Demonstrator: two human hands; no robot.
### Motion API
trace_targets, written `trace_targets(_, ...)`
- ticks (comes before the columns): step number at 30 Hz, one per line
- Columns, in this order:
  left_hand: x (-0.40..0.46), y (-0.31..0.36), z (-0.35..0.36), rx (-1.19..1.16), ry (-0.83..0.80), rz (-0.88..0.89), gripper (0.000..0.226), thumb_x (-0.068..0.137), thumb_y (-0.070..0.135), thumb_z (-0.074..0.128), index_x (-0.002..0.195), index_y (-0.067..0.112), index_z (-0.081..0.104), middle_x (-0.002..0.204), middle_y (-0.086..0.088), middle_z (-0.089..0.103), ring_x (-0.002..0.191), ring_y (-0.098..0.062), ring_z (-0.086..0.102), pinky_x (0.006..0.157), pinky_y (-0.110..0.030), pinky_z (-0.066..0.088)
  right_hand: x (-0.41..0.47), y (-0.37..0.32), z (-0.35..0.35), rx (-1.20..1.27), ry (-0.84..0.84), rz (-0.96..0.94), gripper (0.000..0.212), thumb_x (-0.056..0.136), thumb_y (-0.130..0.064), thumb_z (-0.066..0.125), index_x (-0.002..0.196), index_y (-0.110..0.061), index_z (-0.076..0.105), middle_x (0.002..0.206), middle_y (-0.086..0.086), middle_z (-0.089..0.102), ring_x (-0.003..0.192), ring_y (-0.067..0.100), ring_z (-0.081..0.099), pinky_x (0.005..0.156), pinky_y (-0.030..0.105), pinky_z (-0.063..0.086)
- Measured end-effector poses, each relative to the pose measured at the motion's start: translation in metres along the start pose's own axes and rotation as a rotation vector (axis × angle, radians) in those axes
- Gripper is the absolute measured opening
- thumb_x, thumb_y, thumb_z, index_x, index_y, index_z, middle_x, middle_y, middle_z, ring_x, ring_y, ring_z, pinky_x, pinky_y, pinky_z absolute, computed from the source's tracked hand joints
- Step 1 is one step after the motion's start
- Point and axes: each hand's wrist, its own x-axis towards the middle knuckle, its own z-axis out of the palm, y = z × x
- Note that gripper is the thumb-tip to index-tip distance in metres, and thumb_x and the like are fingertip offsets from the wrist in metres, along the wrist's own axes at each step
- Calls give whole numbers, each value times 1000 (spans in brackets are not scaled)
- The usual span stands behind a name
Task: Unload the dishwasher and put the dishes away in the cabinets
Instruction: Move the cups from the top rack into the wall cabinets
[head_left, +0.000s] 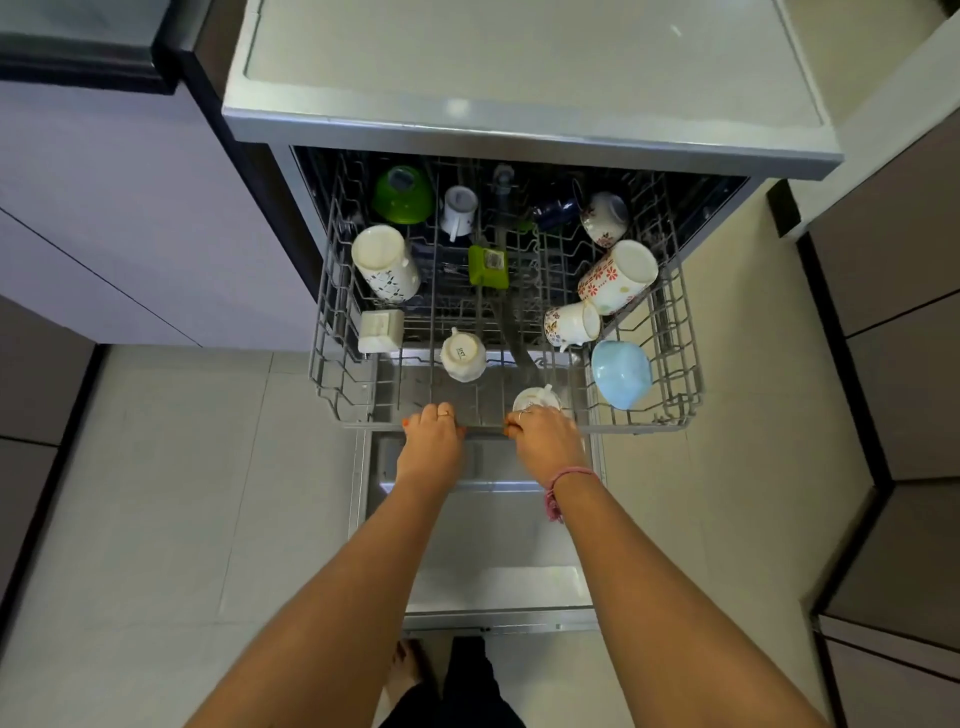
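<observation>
Both your hands are on the front bar of the top rack (675, 332), which sticks out over the open dishwasher door (493, 545). Your left hand (434, 434) is curled over the bar, fingers bent down around it. Your right hand (545, 439) is curled on the same bar, just beside a small white cup (537, 399) that sits right behind your fingers; you can't tell if the hand touches the cup. The rack is full of dishes turned upside down or lying on their sides. A white mug (462, 356) stands near the front, between your hands and a bit further back. A light blue bowl (621, 374) leans at the front right corner. Behind it lie a butterfly cup (571, 325) and a tall flower mug (618, 278). On the left side is a tall white mug with dots (384, 262), and a small square white dish (381, 330) sits in front of it. A green bowl (402, 195) is far at the back left. A green box (488, 266) sits in the middle. The grey counter (519, 67) hangs over the back of the rack and hides what is behind.
</observation>
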Motion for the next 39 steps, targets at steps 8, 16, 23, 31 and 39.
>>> trace_targets(8, -30, -1, 11, 22, -31, -6, 30, 101, 16, 34, 129, 6, 42, 126, -12, 47, 115, -28, 43, 101, -36, 32, -26, 6, 8, 22, -92, 14, 26, 97, -26, 46, 111, -24, 69, 118, 2, 64, 109, 23, 56, 92, 36, 41)
trace_targets(16, -66, -19, 26, -109, -43, -45, 29, 101, 19, 39, 126, 7, 44, 125, -11, 47, 117, -26, 39, 97, -34, 35, -64, -1, 27, 18, -106, -4, 28, 99, -25, 44, 115, -23, 66, 119, 0, 63, 110, 22, 55, 92, 34, 37)
trace_targets(23, -98, -25, 44, -88, -66, -54, 32, 102, 21, 36, 129, 8, 43, 128, -9, 46, 119, -25, 37, 98, -34, 36, -95, 3, 42, 42, -165, -7, 28, 98, -26, 45, 115, -25, 67, 120, -2, 64, 110, 20, 56, 93, 34, 39)
trace_targets(31, -124, -29, 55, -97, -95, -76, 27, 101, 23, 37, 122, 8, 46, 124, -9, 47, 116, -26, 38, 99, -35, 35, -126, 6, 52, 83, -149, 7, 29, 99, -27, 43, 115, -24, 67, 119, -2, 64, 110, 20, 55, 96, 34, 36)
trace_targets(39, -146, -38, 66, -107, -86, -85, 25, 101, 26, 39, 118, 10, 48, 120, -5, 48, 112, -20, 38, 94, -30, 35, -146, 6, 70, 92, -139, 1, 29, 99, -28, 43, 117, -24, 65, 119, -3, 65, 109, 18, 56, 90, 32, 37)
